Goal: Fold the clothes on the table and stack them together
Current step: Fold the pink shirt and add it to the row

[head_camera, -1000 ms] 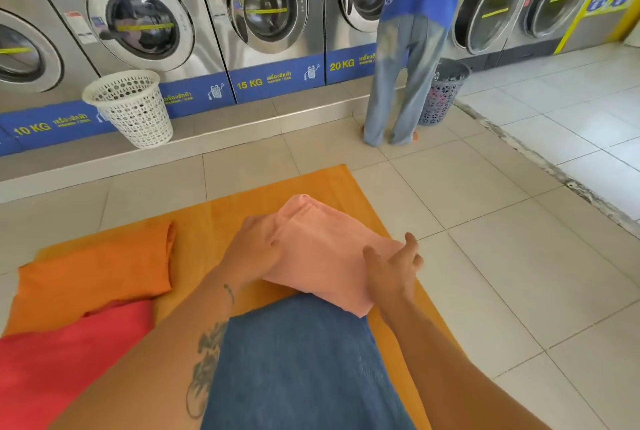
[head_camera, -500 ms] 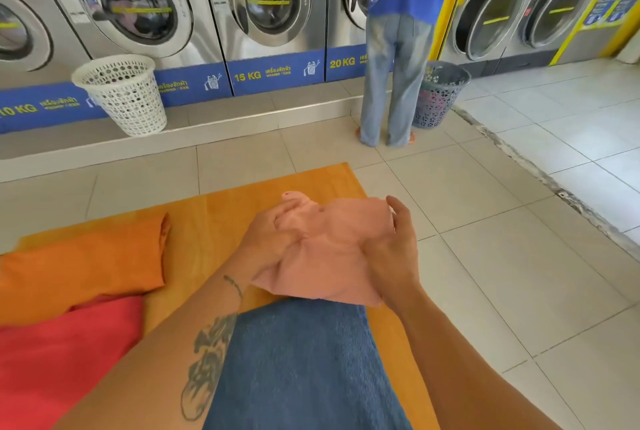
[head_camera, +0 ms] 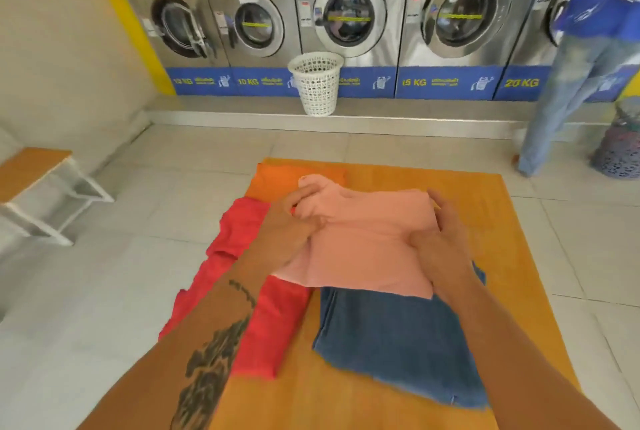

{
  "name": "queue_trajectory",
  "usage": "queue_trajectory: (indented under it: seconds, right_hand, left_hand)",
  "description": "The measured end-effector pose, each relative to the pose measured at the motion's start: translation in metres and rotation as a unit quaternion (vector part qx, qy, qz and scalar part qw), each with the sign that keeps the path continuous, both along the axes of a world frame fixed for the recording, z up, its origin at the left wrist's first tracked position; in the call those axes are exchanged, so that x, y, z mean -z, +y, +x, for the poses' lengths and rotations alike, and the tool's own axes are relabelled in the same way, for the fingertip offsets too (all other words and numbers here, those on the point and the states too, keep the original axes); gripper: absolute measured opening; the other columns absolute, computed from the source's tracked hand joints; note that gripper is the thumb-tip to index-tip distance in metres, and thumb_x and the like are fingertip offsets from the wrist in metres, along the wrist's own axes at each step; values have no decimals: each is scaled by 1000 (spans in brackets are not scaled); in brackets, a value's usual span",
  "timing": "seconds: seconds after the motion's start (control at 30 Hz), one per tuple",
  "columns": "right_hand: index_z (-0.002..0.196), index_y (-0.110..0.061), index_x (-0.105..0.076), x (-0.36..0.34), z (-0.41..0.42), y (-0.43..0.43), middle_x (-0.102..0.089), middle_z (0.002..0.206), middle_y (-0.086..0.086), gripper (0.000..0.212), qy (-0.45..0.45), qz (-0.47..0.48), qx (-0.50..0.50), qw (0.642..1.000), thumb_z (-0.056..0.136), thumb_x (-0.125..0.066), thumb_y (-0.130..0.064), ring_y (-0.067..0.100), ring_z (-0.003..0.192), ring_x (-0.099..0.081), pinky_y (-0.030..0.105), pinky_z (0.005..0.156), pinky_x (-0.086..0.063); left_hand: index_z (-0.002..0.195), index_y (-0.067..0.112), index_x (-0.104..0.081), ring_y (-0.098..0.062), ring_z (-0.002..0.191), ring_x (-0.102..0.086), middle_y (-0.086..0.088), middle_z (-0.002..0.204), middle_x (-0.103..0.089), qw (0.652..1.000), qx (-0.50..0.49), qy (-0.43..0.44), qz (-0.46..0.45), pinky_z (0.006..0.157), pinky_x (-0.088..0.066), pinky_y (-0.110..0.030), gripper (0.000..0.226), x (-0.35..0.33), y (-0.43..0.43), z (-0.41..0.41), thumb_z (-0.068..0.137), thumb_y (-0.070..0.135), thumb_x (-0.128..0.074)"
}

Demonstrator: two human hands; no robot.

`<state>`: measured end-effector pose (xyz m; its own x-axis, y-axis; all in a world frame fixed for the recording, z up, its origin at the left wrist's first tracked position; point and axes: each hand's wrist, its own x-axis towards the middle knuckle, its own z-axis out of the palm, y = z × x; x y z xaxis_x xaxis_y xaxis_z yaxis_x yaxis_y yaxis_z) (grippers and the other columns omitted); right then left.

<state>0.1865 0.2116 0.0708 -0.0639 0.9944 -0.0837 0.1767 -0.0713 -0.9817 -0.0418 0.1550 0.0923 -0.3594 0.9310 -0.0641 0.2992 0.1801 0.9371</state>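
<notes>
A folded pink cloth (head_camera: 367, 242) is held above the orange table (head_camera: 485, 221). My left hand (head_camera: 287, 232) grips its left edge and my right hand (head_camera: 440, 242) grips its right edge. Its near part hangs over folded blue jeans (head_camera: 398, 339). A folded red garment (head_camera: 263, 308) lies at the table's left edge, partly under my left forearm. A folded orange garment (head_camera: 284, 180) lies at the far left of the table, with the pink cloth covering its near right corner.
Washing machines (head_camera: 349, 14) line the far wall. A white laundry basket (head_camera: 317, 83) stands on the ledge before them. A person in a blue shirt and jeans (head_camera: 571, 83) stands at the right beside a dark basket (head_camera: 620, 142). A wooden bench (head_camera: 31, 170) is at left.
The view has swung to the left. Both hands have closed on the pink cloth's sides and carried it left, toward the red and orange garments.
</notes>
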Motion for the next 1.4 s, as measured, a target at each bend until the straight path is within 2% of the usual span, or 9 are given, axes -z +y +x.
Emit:
queue_trajectory:
  seconds: [0.07,0.23,0.4,0.6,0.73,0.9,1.1,1.23,1.4]
  right_hand:
    - [128,-38,-44,-4,-27,-28,-54,110,-22,69,17,-21,-32,999,79,-51,10,-1,97,-55,19,76,-46]
    - [138,-37,-41,9,-96,-98,-54,115,-17,75,35,-53,-67,996,81,-49,11,-3,98,-54,20,70,-46]
    - [140,-38,-40,39,-159,-160,-52,131,-17,83,4,-63,-75,995,73,-49,10,6,114,-52,28,92,-47]
    - [142,-38,-38,69,-188,-207,-46,129,-15,86,-86,-74,-96,989,69,-55,4,7,107,-50,33,96,-43]
    - [146,-16,-35,84,-188,-207,-39,148,2,95,-132,-90,-134,978,56,-65,-24,22,137,-38,41,115,-29]
    - [149,-23,-30,97,-175,-218,-33,152,-6,87,-201,-45,-151,967,73,-59,8,14,139,-32,33,113,-28]
    - [146,-32,-29,100,-174,-218,-36,150,-9,82,-266,-15,-153,952,77,-56,3,12,131,-39,24,101,-33]
    - [148,-28,-31,89,-167,-215,-37,146,-6,78,-283,-14,-144,948,79,-60,-6,15,132,-40,36,108,-37]
    - [132,-29,-48,60,-141,-204,-51,127,-11,51,-263,3,-124,957,83,-62,-20,13,114,-53,35,90,-50]
  left_hand:
    - [128,30,-63,10,98,-55,18,116,-57,1000,-26,-12,2,72,-43,-2,56,1,-38,-25,82,2,-73]
    - [125,45,-62,-12,117,-53,10,132,-55,998,-56,21,-24,95,-42,-30,56,20,-125,-95,81,12,-74]
    - [125,51,-57,-20,114,-58,6,127,-61,993,-64,82,-53,102,-46,-42,51,47,-185,-151,86,20,-67]
    - [124,45,-57,-4,91,-58,10,109,-60,992,-53,93,-67,75,-41,-15,48,82,-234,-177,89,14,-64]
    - [130,49,-46,-4,96,-54,11,108,-53,987,-23,131,-94,79,-40,-14,56,126,-255,-168,86,20,-64]
    - [140,47,-32,-7,76,-54,6,98,-47,979,-21,152,-136,57,-35,-17,61,157,-271,-153,86,40,-60]
    - [141,44,-35,-27,125,-36,-2,142,-26,952,-41,256,-163,96,-46,-45,64,158,-275,-156,82,51,-61]
    - [119,36,-49,-32,117,-45,-5,131,-44,950,-71,298,-53,90,-50,-51,39,140,-260,-160,81,32,-62]
    - [100,26,-67,-15,98,-57,11,103,-58,979,-45,195,48,86,-49,-35,25,97,-224,-150,81,13,-56]
